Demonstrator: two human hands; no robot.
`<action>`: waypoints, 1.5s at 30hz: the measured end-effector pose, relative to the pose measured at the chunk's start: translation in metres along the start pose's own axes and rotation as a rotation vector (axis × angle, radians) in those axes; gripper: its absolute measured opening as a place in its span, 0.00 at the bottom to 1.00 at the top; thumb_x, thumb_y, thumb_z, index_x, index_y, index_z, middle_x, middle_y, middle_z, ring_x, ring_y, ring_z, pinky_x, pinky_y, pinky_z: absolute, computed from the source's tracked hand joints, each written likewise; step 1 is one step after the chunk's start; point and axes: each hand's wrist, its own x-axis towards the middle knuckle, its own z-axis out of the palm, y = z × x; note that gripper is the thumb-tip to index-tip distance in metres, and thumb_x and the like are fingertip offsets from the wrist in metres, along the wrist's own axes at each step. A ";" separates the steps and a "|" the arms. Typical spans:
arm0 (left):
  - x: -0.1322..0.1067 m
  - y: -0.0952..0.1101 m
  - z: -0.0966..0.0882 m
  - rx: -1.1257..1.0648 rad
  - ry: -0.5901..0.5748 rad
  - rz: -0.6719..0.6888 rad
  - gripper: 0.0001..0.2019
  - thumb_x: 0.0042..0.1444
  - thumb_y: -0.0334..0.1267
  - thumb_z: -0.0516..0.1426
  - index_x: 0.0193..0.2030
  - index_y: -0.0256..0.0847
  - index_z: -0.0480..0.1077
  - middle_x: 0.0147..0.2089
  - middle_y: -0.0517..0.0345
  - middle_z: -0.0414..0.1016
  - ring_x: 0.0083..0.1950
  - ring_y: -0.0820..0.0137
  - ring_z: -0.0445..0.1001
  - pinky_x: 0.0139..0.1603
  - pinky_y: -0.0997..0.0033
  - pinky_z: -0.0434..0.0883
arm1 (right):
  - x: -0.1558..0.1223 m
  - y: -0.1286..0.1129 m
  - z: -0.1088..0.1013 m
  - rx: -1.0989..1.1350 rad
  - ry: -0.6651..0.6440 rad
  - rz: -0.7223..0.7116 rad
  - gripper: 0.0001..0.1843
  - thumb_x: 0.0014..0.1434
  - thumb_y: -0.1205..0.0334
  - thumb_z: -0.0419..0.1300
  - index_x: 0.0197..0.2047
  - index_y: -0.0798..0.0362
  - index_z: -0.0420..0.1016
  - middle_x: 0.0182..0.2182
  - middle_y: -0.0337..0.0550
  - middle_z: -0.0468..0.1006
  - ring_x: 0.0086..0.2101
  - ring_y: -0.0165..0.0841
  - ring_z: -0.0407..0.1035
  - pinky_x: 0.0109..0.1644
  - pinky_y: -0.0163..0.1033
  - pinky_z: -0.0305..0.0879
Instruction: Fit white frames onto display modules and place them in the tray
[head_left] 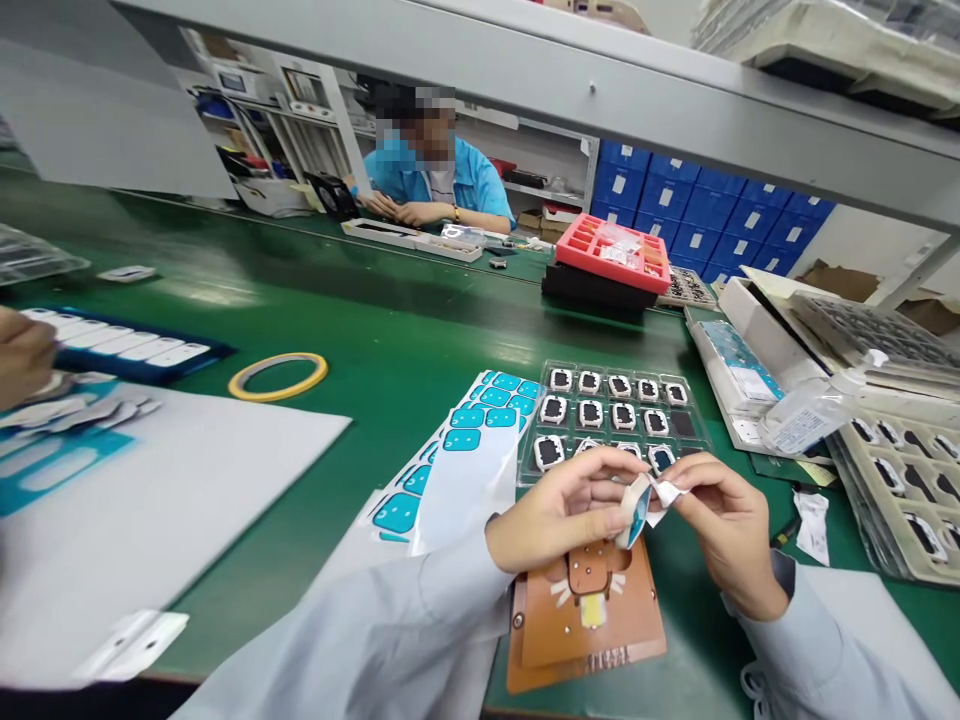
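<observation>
A worker's left hand (559,510) pinches a small blue-and-white part (634,512) above a brown jig (585,625), while the right hand (724,530) grips a white film (667,491) between its fingertips. A slackened pinch could drop the part onto the jig; a hard tug could crease it or tear the film.

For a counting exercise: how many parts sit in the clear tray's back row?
5: the leftmost part, three between, and the rightmost, in one line along the far edge of the clear tray; none look hidden.
</observation>
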 end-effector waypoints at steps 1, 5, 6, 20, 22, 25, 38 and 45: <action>0.000 0.000 0.000 0.004 0.005 -0.009 0.21 0.48 0.46 0.68 0.47 0.41 0.73 0.42 0.52 0.78 0.44 0.63 0.78 0.43 0.69 0.73 | 0.000 -0.002 0.000 -0.027 -0.015 -0.011 0.06 0.57 0.69 0.65 0.34 0.48 0.80 0.29 0.42 0.80 0.32 0.34 0.75 0.34 0.37 0.75; 0.001 -0.003 -0.003 -0.027 0.018 -0.036 0.22 0.48 0.46 0.68 0.48 0.41 0.74 0.45 0.50 0.78 0.46 0.63 0.78 0.42 0.70 0.74 | 0.001 -0.010 0.002 -0.142 -0.074 -0.102 0.06 0.58 0.67 0.63 0.37 0.48 0.81 0.31 0.45 0.82 0.33 0.38 0.76 0.35 0.42 0.76; 0.002 -0.004 -0.003 -0.046 0.018 -0.035 0.22 0.48 0.46 0.68 0.48 0.41 0.74 0.45 0.51 0.79 0.46 0.64 0.78 0.43 0.71 0.74 | 0.001 -0.012 0.003 -0.165 -0.070 -0.123 0.06 0.57 0.68 0.64 0.38 0.48 0.81 0.31 0.45 0.82 0.32 0.38 0.77 0.35 0.42 0.76; 0.008 -0.005 0.001 -0.086 0.196 -0.213 0.21 0.43 0.48 0.69 0.42 0.38 0.78 0.33 0.53 0.81 0.32 0.67 0.79 0.34 0.70 0.75 | -0.004 -0.010 0.008 -0.459 0.019 -0.213 0.07 0.58 0.71 0.63 0.36 0.49 0.79 0.30 0.42 0.80 0.30 0.34 0.74 0.34 0.39 0.72; 0.008 -0.006 0.001 -0.069 0.205 -0.220 0.22 0.42 0.49 0.69 0.42 0.38 0.78 0.33 0.53 0.81 0.32 0.67 0.79 0.33 0.70 0.75 | -0.004 -0.009 0.008 -0.466 -0.024 -0.192 0.07 0.59 0.70 0.62 0.37 0.49 0.79 0.31 0.43 0.80 0.31 0.35 0.75 0.36 0.40 0.73; 0.008 -0.006 0.001 -0.070 0.210 -0.216 0.21 0.44 0.48 0.69 0.43 0.38 0.78 0.33 0.52 0.81 0.32 0.66 0.79 0.35 0.69 0.76 | -0.004 -0.006 0.008 -0.467 -0.058 -0.155 0.06 0.60 0.69 0.61 0.36 0.49 0.79 0.31 0.43 0.80 0.32 0.36 0.75 0.36 0.41 0.73; 0.009 -0.005 0.005 -0.071 0.228 -0.210 0.17 0.43 0.42 0.70 0.40 0.37 0.81 0.31 0.52 0.82 0.28 0.66 0.78 0.32 0.68 0.75 | -0.003 -0.007 0.007 -0.515 -0.110 -0.182 0.06 0.61 0.69 0.59 0.34 0.50 0.75 0.29 0.41 0.77 0.29 0.34 0.71 0.34 0.38 0.69; 0.009 -0.007 0.005 -0.034 0.237 -0.223 0.20 0.42 0.46 0.70 0.42 0.37 0.81 0.30 0.52 0.82 0.27 0.70 0.77 0.30 0.73 0.75 | -0.002 -0.006 0.010 -0.502 -0.093 -0.129 0.07 0.58 0.69 0.59 0.30 0.50 0.74 0.26 0.39 0.75 0.26 0.33 0.70 0.30 0.37 0.68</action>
